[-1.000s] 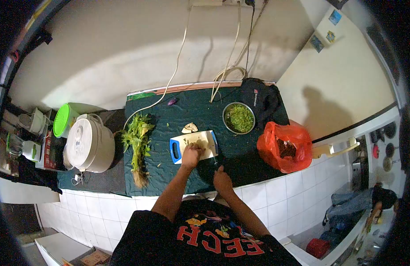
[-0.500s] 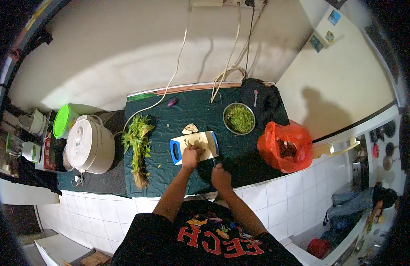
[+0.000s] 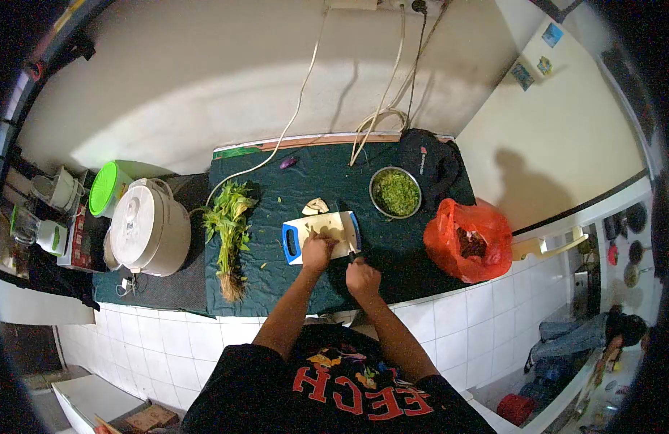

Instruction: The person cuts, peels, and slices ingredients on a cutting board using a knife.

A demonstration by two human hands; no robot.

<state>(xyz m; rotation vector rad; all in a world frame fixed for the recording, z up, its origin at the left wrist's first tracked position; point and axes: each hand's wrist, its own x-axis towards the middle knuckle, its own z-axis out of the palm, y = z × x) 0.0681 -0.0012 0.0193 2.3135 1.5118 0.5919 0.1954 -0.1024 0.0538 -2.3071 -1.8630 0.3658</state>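
My left hand (image 3: 318, 252) rests at the near side of a cream cutting board (image 3: 340, 230) with blue ends. Its fingers are bent down together on the board; whatever they pinch is hidden or too small to name. My right hand (image 3: 363, 278) is wrapped around the dark handle of a knife (image 3: 352, 256) at the board's near right corner. Little of the blade can be made out. Pale cut pieces (image 3: 315, 206) lie on the cloth just beyond the board.
Leafy greens with roots (image 3: 232, 224) lie left of the board, a rice cooker (image 3: 148, 228) farther left. A small purple vegetable (image 3: 288, 162) lies toward the wall. Rightward are a metal bowl of chopped greens (image 3: 394, 192), a black bag (image 3: 427, 163) and a red plastic bag (image 3: 468, 242).
My right hand with the knife has moved slightly forward, closer to the board. My left hand stays at nearly the same place on it. The whole view has shifted a little.
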